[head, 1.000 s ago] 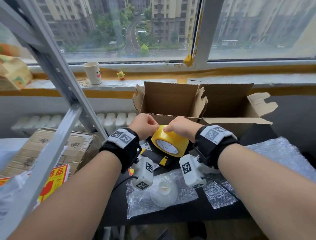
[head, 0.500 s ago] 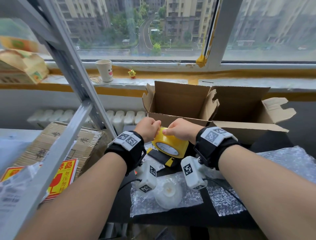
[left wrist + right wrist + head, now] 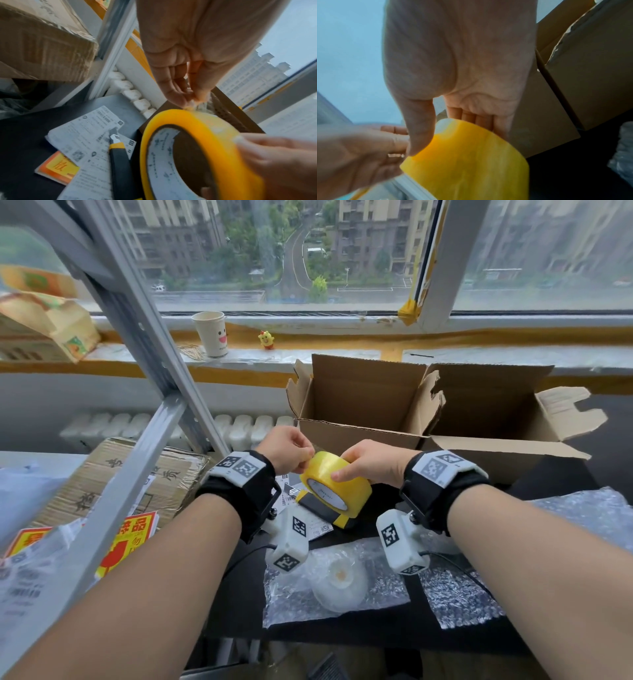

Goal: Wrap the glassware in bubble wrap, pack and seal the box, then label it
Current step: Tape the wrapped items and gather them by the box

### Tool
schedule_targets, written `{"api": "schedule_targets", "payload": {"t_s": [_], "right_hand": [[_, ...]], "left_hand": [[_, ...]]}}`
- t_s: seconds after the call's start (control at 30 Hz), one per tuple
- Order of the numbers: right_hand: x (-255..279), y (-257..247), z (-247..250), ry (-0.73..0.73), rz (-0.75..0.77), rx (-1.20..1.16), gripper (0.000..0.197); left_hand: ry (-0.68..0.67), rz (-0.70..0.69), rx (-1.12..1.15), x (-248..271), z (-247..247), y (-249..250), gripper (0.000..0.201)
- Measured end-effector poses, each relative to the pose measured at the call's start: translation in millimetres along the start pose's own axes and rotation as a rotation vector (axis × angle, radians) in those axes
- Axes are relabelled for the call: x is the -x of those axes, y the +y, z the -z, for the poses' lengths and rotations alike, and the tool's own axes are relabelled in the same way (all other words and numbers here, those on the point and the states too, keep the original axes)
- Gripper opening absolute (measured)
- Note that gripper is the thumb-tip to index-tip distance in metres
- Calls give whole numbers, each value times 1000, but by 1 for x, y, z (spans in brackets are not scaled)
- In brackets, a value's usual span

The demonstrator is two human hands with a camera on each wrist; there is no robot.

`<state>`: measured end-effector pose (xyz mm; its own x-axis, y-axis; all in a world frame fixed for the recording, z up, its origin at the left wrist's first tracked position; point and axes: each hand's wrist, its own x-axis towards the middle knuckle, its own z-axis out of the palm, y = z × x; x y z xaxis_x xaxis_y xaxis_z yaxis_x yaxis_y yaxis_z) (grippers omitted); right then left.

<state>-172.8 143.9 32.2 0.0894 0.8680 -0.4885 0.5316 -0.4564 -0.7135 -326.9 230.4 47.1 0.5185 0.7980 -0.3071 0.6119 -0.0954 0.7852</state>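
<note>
Fingertip contact is recorded at the top of the tape roll (image 3: 335, 488): the left hand (image 3: 287, 448) is curled, thumb and forefinger pressed together on what appears to be the loose tape end, a crumpled tab seen just above the yellow rim in the left wrist view. The right hand (image 3: 370, 462) is wrapped over the roll from its right side, thumb (image 3: 419, 129) laid on the outer band and fingers hooked behind it.

The roll is held on edge above the dark table (image 3: 239, 583), its core axis roughly level and pointed toward the wearer and slightly left; the tab thus lies to the left of the holding grip, nearer the left hand. Any peel is judged to run leftward, away from the right hand. Both wrists are level, forearms converging.

Below the roll a utility knife (image 3: 118, 159) lies on printed labels (image 3: 89, 134). Nearer the wearer, the glassware (image 3: 339, 580) rests on a bubble wrap sheet (image 3: 291, 601); whether it is fully wrapped cannot be told. The cardboard box (image 3: 359, 402) stands open just behind the hands.
</note>
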Motion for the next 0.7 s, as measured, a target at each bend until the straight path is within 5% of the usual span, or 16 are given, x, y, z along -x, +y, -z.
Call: {"api": "schedule_targets", "payload": {"t_s": [0.23,0.43,0.57,0.63,0.7], "right_hand": [[-8,9,-4,-1,-12,65,93],[-3,3,-7,-116,20,-291,38],[-11,2,-10,-117,31,-321,25],[-17,7,-16,-68,16,-154,21],[-23,15,-23,-4,-31,4,41]], "left_hand": [[-5,-67,-307,4,6,26,22],[23,-58,-366,2,18,33,20],[46,-45,-433,5,16,37,27],[24,-79,-442,7,18,46,26],[-43,-110,-466,9,21,54,23]]}}
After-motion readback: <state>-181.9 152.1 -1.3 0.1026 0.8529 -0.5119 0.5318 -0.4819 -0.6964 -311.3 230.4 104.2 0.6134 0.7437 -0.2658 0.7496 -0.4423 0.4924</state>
